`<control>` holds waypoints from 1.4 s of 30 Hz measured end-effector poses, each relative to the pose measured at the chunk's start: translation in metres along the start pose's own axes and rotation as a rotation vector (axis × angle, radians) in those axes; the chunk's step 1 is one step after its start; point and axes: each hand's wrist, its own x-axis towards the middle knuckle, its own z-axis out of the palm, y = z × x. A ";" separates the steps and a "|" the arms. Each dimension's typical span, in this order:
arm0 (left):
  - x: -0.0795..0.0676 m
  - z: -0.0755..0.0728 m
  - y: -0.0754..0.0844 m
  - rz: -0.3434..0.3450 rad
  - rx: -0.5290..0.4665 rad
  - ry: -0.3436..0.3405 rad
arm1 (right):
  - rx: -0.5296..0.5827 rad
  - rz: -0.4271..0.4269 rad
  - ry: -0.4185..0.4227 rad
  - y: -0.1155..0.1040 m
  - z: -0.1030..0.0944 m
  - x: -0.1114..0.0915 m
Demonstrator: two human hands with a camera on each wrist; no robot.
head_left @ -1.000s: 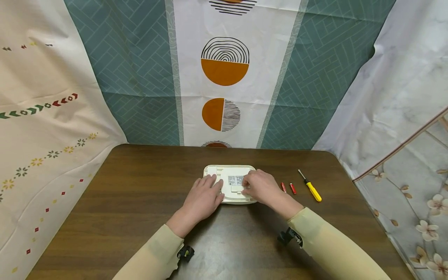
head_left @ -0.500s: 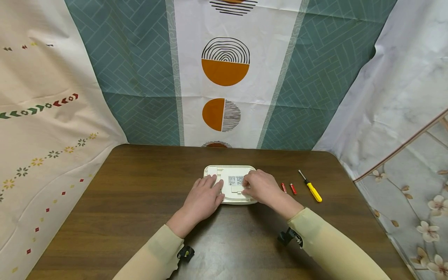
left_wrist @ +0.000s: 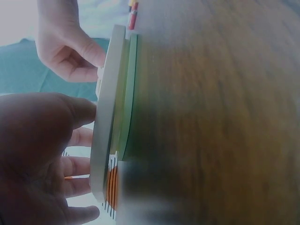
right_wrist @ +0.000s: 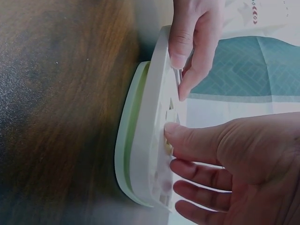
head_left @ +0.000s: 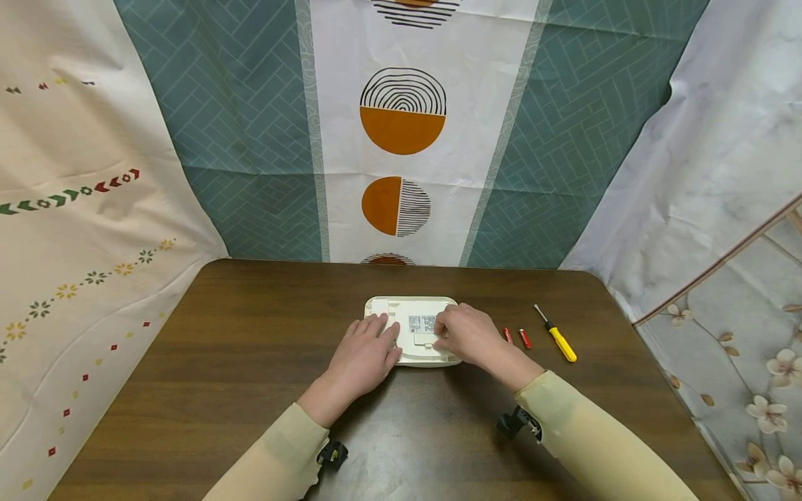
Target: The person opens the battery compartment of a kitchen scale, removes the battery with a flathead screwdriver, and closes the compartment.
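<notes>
A white, round-cornered device (head_left: 404, 306) lies with its underside up, showing a printed label (head_left: 421, 323) and a small battery cover (head_left: 423, 339). A pale green layer (right_wrist: 126, 126) shows beneath its white body in the right wrist view. My left hand (head_left: 366, 351) rests on the left part of the device, fingers spread and mostly straight. At the battery cover, my right hand (head_left: 471, 336) pinches with thumb and bent index finger; the thumb tip (right_wrist: 172, 129) sits right at a small raised piece. The right hand hides the device's right part in the head view.
Two red batteries (head_left: 507, 336) (head_left: 525, 339) lie just right of the device. Farther right is a screwdriver (head_left: 560, 341) with a yellow handle, its tip pointing toward the back. The brown wooden table (head_left: 263, 348) ends at patterned curtains (head_left: 263, 139) behind.
</notes>
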 end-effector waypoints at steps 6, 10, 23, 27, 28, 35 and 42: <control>0.000 0.001 0.000 -0.006 -0.008 -0.004 | -0.004 0.013 -0.014 0.000 0.000 0.001; 0.001 0.002 0.000 -0.006 -0.012 -0.006 | -0.010 0.013 -0.022 -0.001 -0.002 0.000; 0.000 0.003 0.000 -0.003 -0.015 0.015 | -0.045 0.026 -0.061 -0.007 -0.007 0.005; 0.000 0.003 0.000 -0.002 -0.012 0.015 | -0.059 0.029 -0.079 -0.008 -0.009 0.007; 0.000 0.004 0.000 -0.002 -0.011 0.013 | -0.062 0.030 -0.084 -0.009 -0.010 0.008; 0.001 0.004 0.000 -0.005 -0.006 0.008 | -0.058 0.032 -0.077 -0.009 -0.009 0.006; 0.001 0.004 -0.001 -0.006 -0.010 0.010 | -0.055 0.025 -0.062 -0.009 -0.009 0.006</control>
